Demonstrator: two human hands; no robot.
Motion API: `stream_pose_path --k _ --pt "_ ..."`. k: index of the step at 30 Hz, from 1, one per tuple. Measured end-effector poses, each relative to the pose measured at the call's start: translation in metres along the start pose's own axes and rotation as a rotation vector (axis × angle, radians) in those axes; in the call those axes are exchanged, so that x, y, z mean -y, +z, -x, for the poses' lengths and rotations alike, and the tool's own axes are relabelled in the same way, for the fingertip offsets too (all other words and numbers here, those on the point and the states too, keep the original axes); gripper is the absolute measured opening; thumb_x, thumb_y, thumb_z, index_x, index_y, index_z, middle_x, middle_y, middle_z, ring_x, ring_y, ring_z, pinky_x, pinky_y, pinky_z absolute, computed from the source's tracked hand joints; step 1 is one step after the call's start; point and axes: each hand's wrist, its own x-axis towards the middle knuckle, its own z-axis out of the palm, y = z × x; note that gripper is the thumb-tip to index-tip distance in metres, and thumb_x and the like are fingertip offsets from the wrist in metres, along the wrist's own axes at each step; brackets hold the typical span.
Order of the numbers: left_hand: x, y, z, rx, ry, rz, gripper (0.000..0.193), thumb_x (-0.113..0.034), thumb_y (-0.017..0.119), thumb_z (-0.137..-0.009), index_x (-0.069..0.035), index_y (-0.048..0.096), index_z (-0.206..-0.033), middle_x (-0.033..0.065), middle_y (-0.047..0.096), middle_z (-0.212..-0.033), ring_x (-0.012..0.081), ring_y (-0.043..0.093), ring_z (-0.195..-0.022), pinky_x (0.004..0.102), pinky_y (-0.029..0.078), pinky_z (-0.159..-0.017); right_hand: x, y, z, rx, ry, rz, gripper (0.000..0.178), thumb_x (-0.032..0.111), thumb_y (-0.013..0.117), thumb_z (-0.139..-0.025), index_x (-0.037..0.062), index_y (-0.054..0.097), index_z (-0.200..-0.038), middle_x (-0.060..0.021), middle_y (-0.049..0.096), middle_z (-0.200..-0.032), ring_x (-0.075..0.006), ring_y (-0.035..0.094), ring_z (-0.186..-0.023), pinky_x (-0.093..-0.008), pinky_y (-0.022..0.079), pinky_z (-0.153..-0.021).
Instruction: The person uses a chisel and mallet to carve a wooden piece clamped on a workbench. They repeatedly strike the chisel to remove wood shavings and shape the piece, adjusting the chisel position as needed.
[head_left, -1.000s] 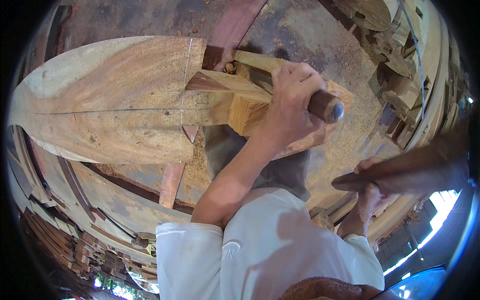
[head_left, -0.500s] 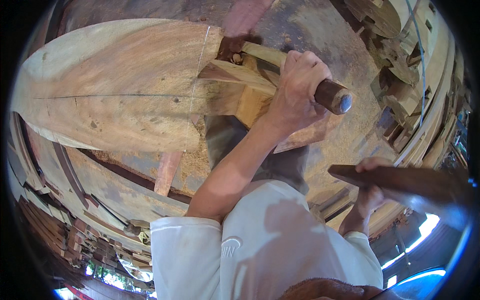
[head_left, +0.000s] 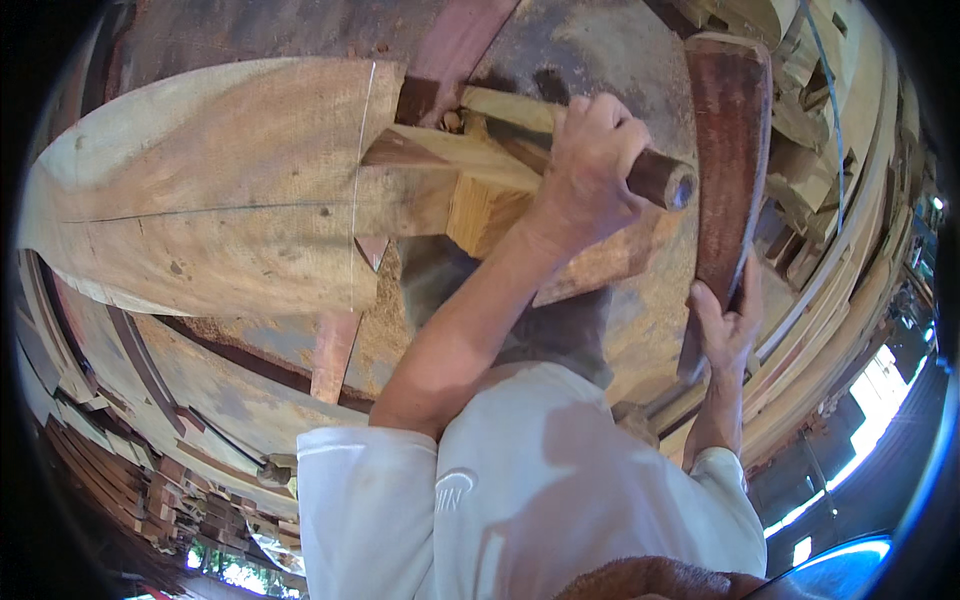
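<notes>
My left hand (head_left: 588, 175) is wrapped round a thick, dark wooden tool handle (head_left: 663, 182), whose round worn butt points right. The tool's working end is hidden by the hand and the wood. My right hand (head_left: 728, 325) grips the lower part of a long, flat, dark brown wooden club (head_left: 730, 160), which stretches away from me just right of the handle and apart from it. Left of my left hand lies a large, curved pale wood piece (head_left: 220, 190) with a dark lengthwise line and a white crosswise line. Its right end narrows into a cut wooden block (head_left: 490, 210).
Sawdust and shavings (head_left: 385, 345) lie over the worn work surface under the piece. A reddish board (head_left: 335, 355) sticks out below it. Curved offcuts and long planks (head_left: 840, 330) are piled along the right. More stacked timber (head_left: 110, 465) fills the lower left.
My right hand has swung the club from the lower right, where it lay crosswise and blurred, forward to beside the handle. My left hand keeps its grip on the handle in nearly the same place.
</notes>
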Motion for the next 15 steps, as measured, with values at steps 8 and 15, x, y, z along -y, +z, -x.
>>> stream_pose_path --k 8,15 --pt "-0.005 -0.009 0.003 0.060 -0.023 -0.007 0.050 0.004 0.080 -0.055 -0.008 0.064 -0.100 0.0119 0.057 -0.105 0.0340 0.055 -0.101 0.0430 0.044 -0.089 -0.016 -0.025 0.029 -0.033 0.227 -0.335 0.062 0.010 0.085 -0.083 -0.0002 0.060 -0.139 -0.0155 0.075 -0.109 -0.0235 0.072 -0.098 -0.0359 0.058 -0.087" --pt "-0.005 0.003 0.006 0.087 -0.029 -0.017 0.052 0.006 0.080 -0.054 -0.009 0.064 -0.101 0.0118 0.056 -0.105 0.0360 0.054 -0.102 0.0466 0.043 -0.090 -0.017 -0.025 0.017 -0.190 0.100 -0.452 0.050 0.026 0.084 -0.079 0.0001 0.064 -0.117 -0.0176 0.069 -0.106 -0.0280 0.067 -0.088 -0.0421 0.057 -0.079"
